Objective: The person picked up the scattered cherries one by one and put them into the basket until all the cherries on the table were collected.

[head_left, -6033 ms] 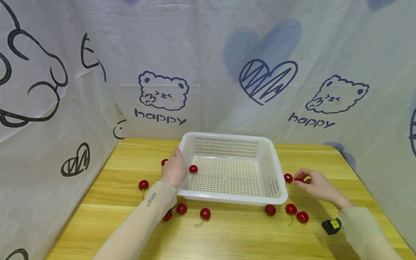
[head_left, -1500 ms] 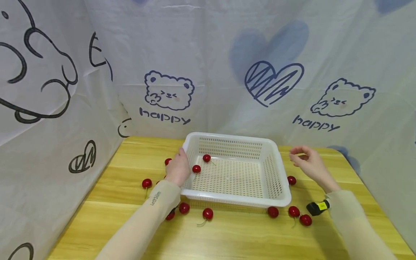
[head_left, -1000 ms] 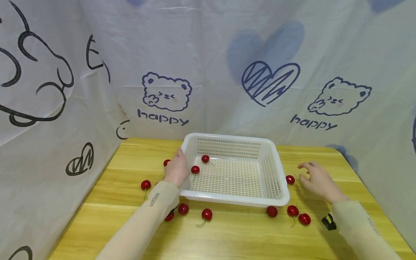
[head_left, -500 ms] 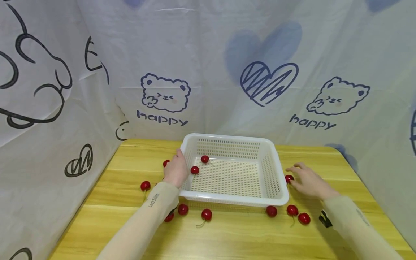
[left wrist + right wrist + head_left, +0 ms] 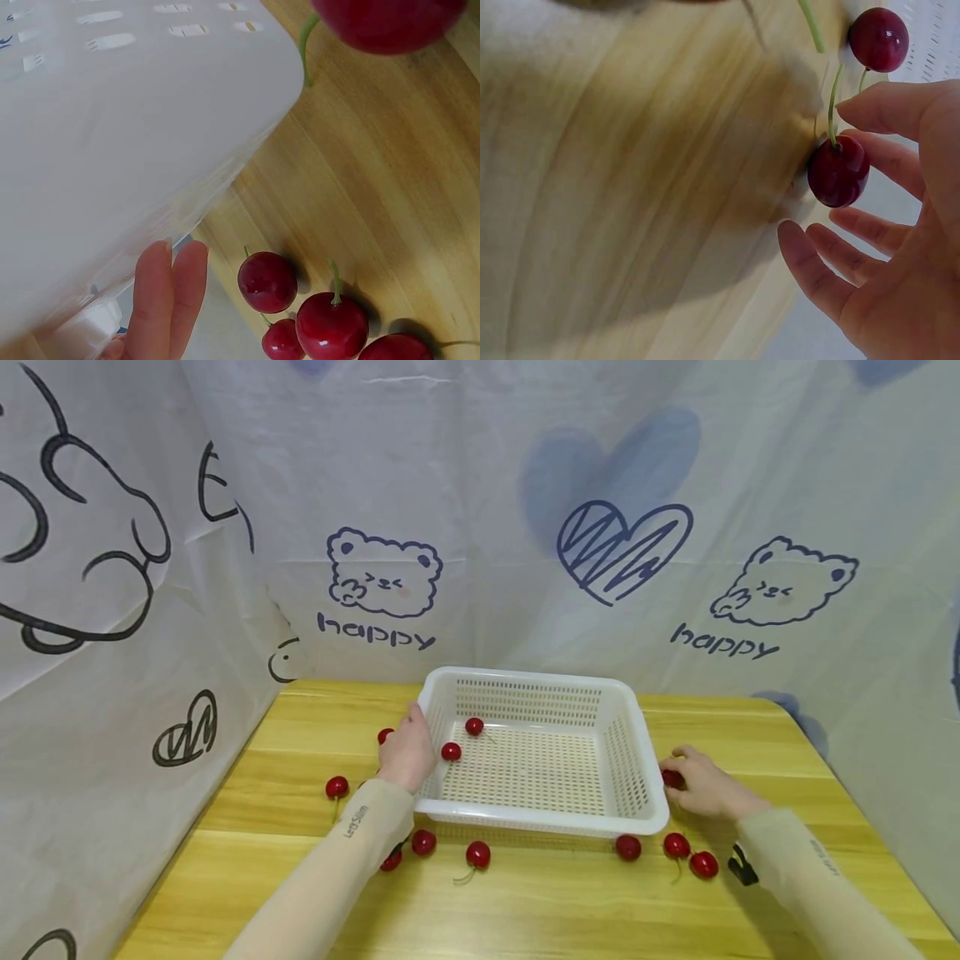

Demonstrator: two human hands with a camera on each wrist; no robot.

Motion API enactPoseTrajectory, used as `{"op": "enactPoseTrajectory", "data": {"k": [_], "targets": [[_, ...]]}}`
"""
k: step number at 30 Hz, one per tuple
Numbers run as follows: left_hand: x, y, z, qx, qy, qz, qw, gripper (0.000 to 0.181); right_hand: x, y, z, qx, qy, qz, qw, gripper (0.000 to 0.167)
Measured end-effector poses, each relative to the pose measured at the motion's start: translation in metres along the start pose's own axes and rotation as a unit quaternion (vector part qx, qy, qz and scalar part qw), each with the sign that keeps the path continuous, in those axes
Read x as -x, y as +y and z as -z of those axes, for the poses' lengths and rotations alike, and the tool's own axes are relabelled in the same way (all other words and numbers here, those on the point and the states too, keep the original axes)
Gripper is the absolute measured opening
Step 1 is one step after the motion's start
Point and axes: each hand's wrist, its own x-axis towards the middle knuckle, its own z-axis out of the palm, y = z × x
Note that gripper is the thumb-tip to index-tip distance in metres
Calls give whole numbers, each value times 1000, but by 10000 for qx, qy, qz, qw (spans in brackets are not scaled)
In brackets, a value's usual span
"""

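Observation:
My left hand (image 5: 408, 753) grips the left side of a white plastic basket (image 5: 537, 821). In the left wrist view, two straight fingers (image 5: 154, 300) lie against its outer wall. My right hand (image 5: 705, 783) is low beside the basket's right side, its fingers around a red cherry (image 5: 672, 779). The right wrist view shows that cherry (image 5: 838, 174), green stem up, between the thumb and parted fingers; the thumb does not plainly press on it. Inside the basket, toward its left, are two cherries, one nearer (image 5: 451, 752) and one farther back (image 5: 474, 727).
Along the basket's front lie more cherries, including one at the right corner (image 5: 628, 847), a pair farther right (image 5: 703, 864) and one with a curled stem (image 5: 477, 855). Several others are at the left, one apart (image 5: 337, 787). A printed cloth (image 5: 495, 602) hangs behind the wooden table (image 5: 570, 910).
A second cherry has come into the basket since the earliest frame. My right hand has come down and moved left to the cherry by the basket's right side. My left hand stays put.

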Motion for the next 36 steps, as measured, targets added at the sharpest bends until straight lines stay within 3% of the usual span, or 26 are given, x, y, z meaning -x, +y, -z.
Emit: {"op": "enactPoseTrajectory", "data": {"k": [8, 14, 22, 30, 36], "targets": [[0, 0, 1, -11, -2, -40, 10000, 74, 1, 0, -3, -219, 51, -156, 9996, 25], [1, 0, 1, -39, 22, -42, 10000, 75, 2, 0, -6, -195, 107, -171, 9996, 9], [-2, -1, 0, -23, 34, -48, 10000, 75, 4, 8, -9, -244, 60, -154, 9996, 12], [-4, -1, -2, -43, 37, -58, 10000, 76, 7, 9, -4, -580, -218, -520, 9967, 8], [-2, -2, -2, -43, 67, -83, 9999, 75, 8, 7, 6, -710, -64, -529, 9961, 5]]}}
